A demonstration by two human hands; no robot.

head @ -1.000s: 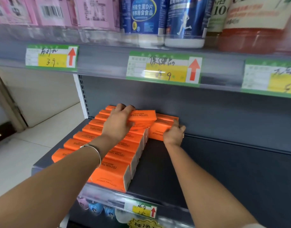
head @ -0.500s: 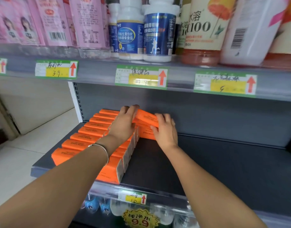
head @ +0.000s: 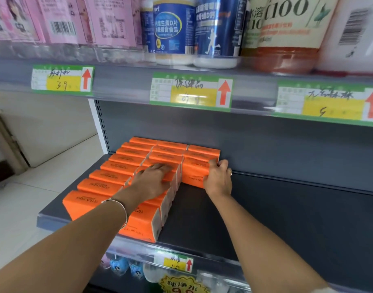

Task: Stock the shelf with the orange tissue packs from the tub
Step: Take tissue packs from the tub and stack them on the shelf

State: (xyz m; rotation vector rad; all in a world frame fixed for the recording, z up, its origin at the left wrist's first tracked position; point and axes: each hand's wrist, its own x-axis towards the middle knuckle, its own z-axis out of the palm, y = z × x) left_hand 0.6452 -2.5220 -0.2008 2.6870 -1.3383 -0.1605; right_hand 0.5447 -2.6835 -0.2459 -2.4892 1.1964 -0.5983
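Left hand point(head: 155, 179) lies flat, fingers spread, on the middle row of orange tissue packs point(head: 109, 176); right hand point(head: 218, 179) grips the front pack point(head: 195, 173) of the third row on the shelf point(head: 265, 218). Tub not visible. Risk: uneven push w/ right hand could skew the short row.

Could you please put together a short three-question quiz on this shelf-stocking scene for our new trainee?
1. True or false: the left hand lies flat on top of the middle row of orange tissue packs.
2. Which row of packs is shortest? A) left row B) middle row C) right row, at the right hand
3. Fill in: the bare part of the dark shelf lies to the ____ of the packs.

Key: 1 true; 2 C, only a few packs sit there at the back; 3 right.
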